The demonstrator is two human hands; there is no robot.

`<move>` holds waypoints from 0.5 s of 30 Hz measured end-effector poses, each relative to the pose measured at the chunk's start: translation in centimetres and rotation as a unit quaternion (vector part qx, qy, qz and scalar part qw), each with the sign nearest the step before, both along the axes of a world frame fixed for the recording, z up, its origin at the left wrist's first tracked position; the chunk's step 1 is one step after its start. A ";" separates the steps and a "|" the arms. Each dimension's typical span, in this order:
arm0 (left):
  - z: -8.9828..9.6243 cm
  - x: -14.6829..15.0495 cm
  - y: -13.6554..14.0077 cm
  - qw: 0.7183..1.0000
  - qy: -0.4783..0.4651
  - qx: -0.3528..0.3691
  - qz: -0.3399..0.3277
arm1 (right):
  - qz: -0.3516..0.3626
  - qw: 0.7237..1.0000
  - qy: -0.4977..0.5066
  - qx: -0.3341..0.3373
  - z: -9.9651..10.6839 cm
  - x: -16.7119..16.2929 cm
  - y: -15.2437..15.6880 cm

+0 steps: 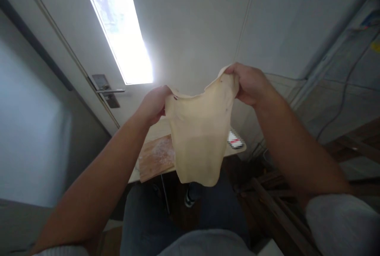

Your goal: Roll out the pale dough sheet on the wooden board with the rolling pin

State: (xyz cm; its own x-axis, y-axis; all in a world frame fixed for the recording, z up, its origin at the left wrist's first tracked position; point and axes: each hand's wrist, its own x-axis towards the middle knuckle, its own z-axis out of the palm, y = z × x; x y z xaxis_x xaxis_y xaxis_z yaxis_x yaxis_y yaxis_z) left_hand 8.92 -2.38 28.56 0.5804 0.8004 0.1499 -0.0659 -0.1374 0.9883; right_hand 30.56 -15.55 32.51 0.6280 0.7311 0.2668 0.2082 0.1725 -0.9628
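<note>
A wide, thin sheet of pale dough hangs in the air between my hands, its top edge sagging and its lower edge loose over my knees. My left hand is closed on the upper left corner. At the upper right corner, held a little higher, my right hand pinches the dough. Small dark spots or holes show near both gripped corners. Behind the sheet lies a wooden board dusted with white flour, partly hidden by the dough.
The board rests on a small table with a blurred white and red item at its right. Ahead is a door with a metal handle and a bright narrow window. Wooden slats stand low on the right.
</note>
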 end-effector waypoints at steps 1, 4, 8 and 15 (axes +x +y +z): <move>-1.0 0.7 0.7 1.000 0.008 -0.014 -0.005 | -0.001 1.000 0.013 -0.015 -0.7 0.5 0.6; -4.6 3.3 3.3 0.997 0.047 -0.059 0.002 | -0.008 0.997 0.033 -0.067 -3.7 2.6 3.2; -9.7 6.7 7.4 0.989 0.118 -0.091 0.011 | -0.003 0.987 0.046 -0.151 -9.1 5.5 7.1; -15.3 10.7 13.6 0.978 0.174 -0.108 0.044 | -0.011 0.978 0.009 -0.210 -15.7 10.4 13.6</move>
State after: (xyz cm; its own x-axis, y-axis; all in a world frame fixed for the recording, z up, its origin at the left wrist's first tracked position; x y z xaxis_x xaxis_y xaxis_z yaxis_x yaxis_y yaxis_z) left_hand 19.58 11.19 13.25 0.4941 0.8405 -0.2224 0.2813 0.0876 0.9556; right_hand 40.98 -1.94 16.81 0.6464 0.7602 -0.0650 0.1897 -0.2426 -0.9514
